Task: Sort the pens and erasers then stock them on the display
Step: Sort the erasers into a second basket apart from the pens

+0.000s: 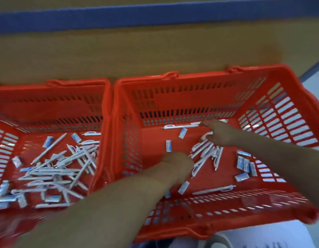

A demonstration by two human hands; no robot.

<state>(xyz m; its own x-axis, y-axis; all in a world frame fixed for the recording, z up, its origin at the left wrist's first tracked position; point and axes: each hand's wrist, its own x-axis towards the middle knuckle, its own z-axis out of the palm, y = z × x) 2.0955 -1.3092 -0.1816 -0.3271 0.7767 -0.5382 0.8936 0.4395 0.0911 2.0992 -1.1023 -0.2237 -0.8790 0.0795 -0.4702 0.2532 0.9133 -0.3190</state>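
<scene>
Wooden tabletop [155,51] carries two red slotted baskets side by side, walls touching. The right basket [191,104] is the larger in view; the left basket [47,106] is partly cut off by the frame edge.

Both forearms reach into the right basket. The left hand [178,162] is down on the basket floor, just beside the near end of a pen cluster [205,154]; blur prevents telling whether it is clenched or released. The right hand [220,134] lies over the cluster's far end, a white pen end showing beneath its fingers; a firm grasp cannot be told.

The left basket holds a jumbled pile of white pens [62,167] mixed with erasers. In the right basket, a group of erasers [244,163] lies near the right wall, well apart from the cluster.
</scene>
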